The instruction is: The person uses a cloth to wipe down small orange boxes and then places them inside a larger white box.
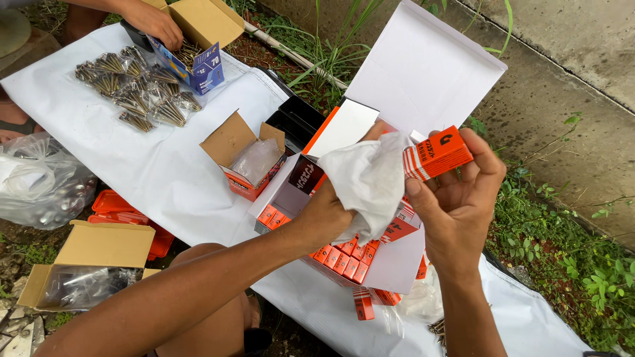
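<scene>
My right hand (460, 198) holds a small orange and white carton (436, 153) up by its lower end. My left hand (331, 215) grips a white cloth (367, 178) and presses it against the carton's left side. Below both hands lies a large white box (397, 264) with its lid (423, 73) standing open; rows of several small orange cartons (340, 258) fill it.
A white sheet (159, 172) covers the work surface. An open cardboard box with a plastic bag (248, 155) sits left of centre. Bagged screws (132, 89) lie at far left, where another person's hand (155, 23) reaches into a blue box (195, 63). Orange trays (122, 211) and an open carton (89, 264) sit on the ground.
</scene>
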